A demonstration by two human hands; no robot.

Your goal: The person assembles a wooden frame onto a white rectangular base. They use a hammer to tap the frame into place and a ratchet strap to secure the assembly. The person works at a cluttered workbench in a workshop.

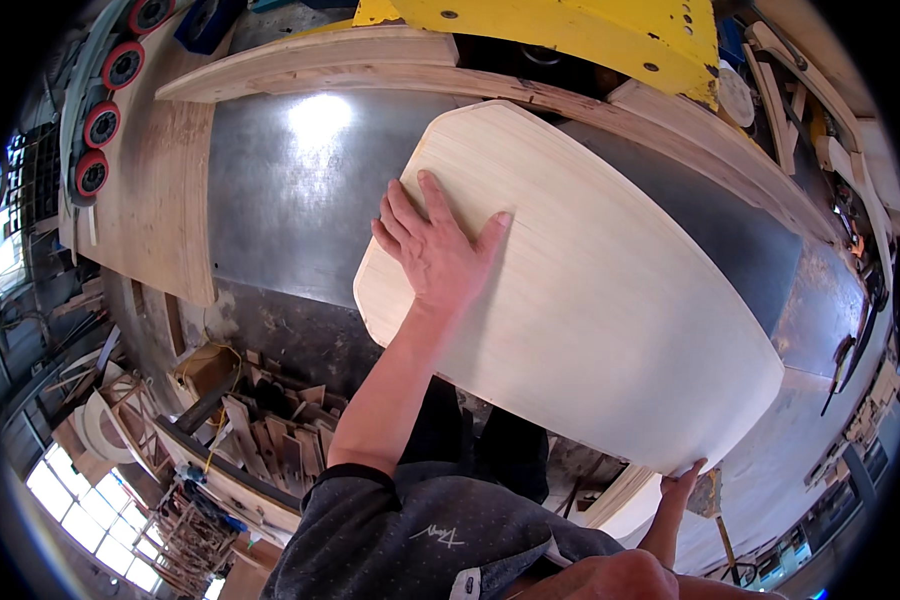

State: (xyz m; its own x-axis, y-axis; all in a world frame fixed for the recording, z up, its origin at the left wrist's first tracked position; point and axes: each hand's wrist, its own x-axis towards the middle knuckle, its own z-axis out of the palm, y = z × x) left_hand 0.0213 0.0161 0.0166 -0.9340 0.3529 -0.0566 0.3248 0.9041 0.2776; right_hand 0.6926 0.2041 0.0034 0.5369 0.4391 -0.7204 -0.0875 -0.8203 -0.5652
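Note:
A large pale wooden panel point(580, 290) with clipped corners at one end and a curved long side lies across a grey metal machine table point(270, 190). My left hand point(435, 240) rests flat on its face near the clipped end, fingers spread and thumb apart. At the panel's near right corner, my right hand point(680, 485) grips the edge. The fingers beneath the panel are hidden.
A wooden fence point(370, 75) runs along the far side, below a yellow machine housing point(570, 30). Several red-rimmed black rollers point(102, 125) stand over a wooden board point(155, 190) at left. Wood offcuts point(280, 435) are heaped below the table; another stack of pale panels point(620, 495) sits near my right arm.

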